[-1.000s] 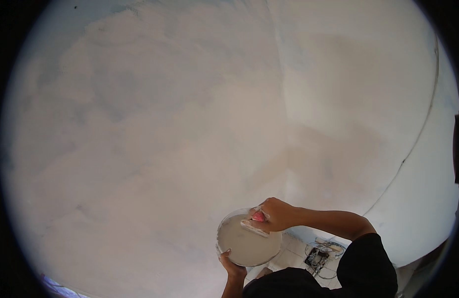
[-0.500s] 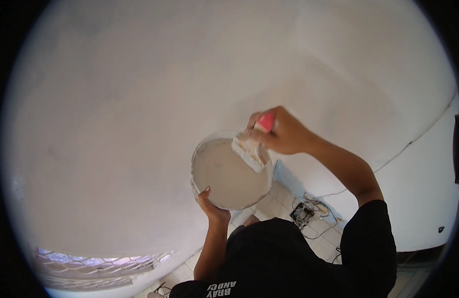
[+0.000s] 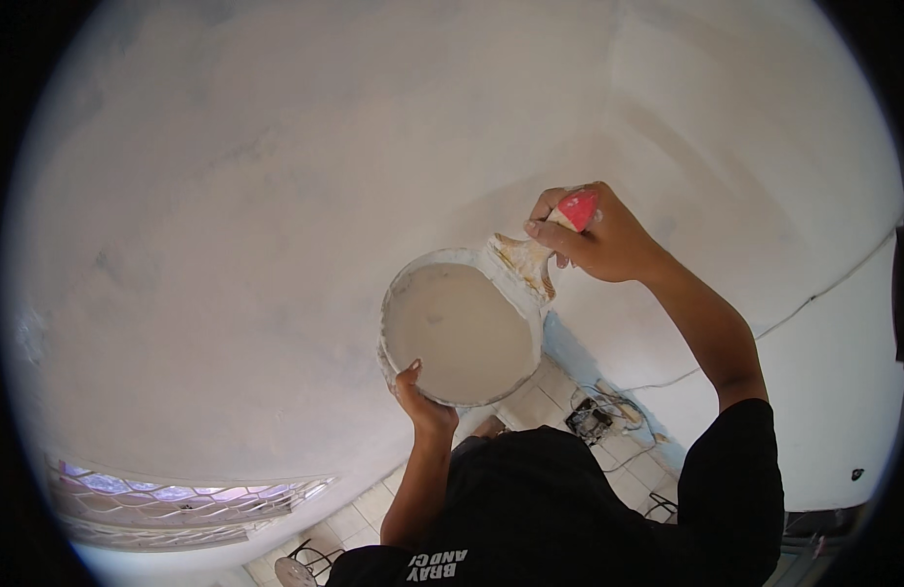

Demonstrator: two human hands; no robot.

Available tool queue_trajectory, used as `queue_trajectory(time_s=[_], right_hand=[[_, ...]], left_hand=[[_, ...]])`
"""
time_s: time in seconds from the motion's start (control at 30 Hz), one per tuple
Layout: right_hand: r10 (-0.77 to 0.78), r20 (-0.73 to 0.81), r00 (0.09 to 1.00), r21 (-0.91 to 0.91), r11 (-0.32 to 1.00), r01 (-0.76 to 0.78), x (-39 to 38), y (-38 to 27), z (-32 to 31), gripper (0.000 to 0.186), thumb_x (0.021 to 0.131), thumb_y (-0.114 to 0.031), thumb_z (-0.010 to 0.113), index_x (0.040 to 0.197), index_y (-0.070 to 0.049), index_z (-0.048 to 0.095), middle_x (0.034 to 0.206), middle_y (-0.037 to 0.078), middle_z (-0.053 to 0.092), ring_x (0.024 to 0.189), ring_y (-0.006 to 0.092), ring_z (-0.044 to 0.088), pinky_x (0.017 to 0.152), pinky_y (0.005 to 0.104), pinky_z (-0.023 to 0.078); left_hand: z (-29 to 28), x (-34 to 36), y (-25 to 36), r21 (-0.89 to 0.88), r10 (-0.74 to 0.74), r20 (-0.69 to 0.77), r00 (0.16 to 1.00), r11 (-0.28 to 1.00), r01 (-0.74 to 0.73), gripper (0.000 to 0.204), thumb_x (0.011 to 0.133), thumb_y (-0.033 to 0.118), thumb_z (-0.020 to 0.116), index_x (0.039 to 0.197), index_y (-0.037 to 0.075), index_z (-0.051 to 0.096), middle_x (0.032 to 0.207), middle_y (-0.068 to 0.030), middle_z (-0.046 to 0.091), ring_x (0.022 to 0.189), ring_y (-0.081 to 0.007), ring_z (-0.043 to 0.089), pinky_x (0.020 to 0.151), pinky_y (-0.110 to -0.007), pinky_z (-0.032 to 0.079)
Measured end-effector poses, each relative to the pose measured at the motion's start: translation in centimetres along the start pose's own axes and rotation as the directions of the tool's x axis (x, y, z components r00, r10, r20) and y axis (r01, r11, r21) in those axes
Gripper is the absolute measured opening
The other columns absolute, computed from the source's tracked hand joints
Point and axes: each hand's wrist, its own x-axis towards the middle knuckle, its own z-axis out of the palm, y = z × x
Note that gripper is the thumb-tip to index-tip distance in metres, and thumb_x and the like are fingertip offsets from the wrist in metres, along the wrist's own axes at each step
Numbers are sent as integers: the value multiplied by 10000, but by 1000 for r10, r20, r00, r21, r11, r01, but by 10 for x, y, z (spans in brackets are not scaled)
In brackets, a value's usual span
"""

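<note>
A round bucket [image 3: 383,338] of pale, milky liquid paint [image 3: 457,333] is held up in front of me. My left hand [image 3: 427,406] grips its near-left rim, the thumb over the edge and the fingers hidden beneath. My right hand [image 3: 603,235] is closed round the handle of a wide paintbrush [image 3: 523,262], whose red handle end sticks up from the fist. The brush's wooden head is smeared with white, and its bristles lie at the bucket's far-right rim.
Whitish, patchy wall [image 3: 246,225] surrounds the bucket, with a corner to the right. A cable [image 3: 814,296] runs along the right wall. On the tiled floor [image 3: 374,504] lies a dark box [image 3: 589,421] with tangled wires. A metal grille [image 3: 188,504] covers an opening at lower left.
The brush has moved up and right, from over the paint to the bucket's rim. My left hand still holds the bucket in nearly the same place.
</note>
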Motion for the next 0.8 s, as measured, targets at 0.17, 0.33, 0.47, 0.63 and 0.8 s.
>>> queue_trajectory(time_s=[0.17,0.33,0.47,0.63,0.8], right_hand=[[79,1,997,103,992,-78,2,4,-2,211,834,-192,591,755,4,595,571,37,553,453,87,532,425,219,414],[89,-36,995,199,977,-80,2,9,-10,180,821,-160,586,743,3,588,575,42,555,440,89,518,412,221,404],[72,-87,994,179,982,-55,-3,-1,-18,159,809,-141,580,731,-3,583,574,42,552,440,89,518,406,220,397],[135,-50,990,209,970,-121,-5,-4,-20,180,801,-168,583,738,0,597,588,53,570,457,103,530,439,232,424],[151,-104,983,172,976,-132,-7,8,-19,172,809,-154,570,742,3,593,586,53,567,451,102,531,430,234,423]], left_hand=[[6,-3,2,31,16,-52,999,999,-15,601,716,351,479,1221,32,416,1151,-117,493,1074,-255,484,881,-368,395],[9,-7,4,-50,-18,-42,999,999,16,541,724,296,480,1179,6,446,1103,-112,521,1036,-239,504,864,-352,406],[8,-15,5,-100,-43,-52,998,994,38,486,732,252,481,1140,-13,475,1067,-106,545,1005,-224,523,843,-337,420],[4,-13,2,-52,-42,-23,999,998,41,525,734,311,470,1169,17,457,1100,-107,523,1033,-234,504,853,-348,408],[1,-6,-7,-15,-84,-89,992,996,83,558,739,367,454,1191,40,445,1118,-104,512,1055,-242,492,865,-359,397]])
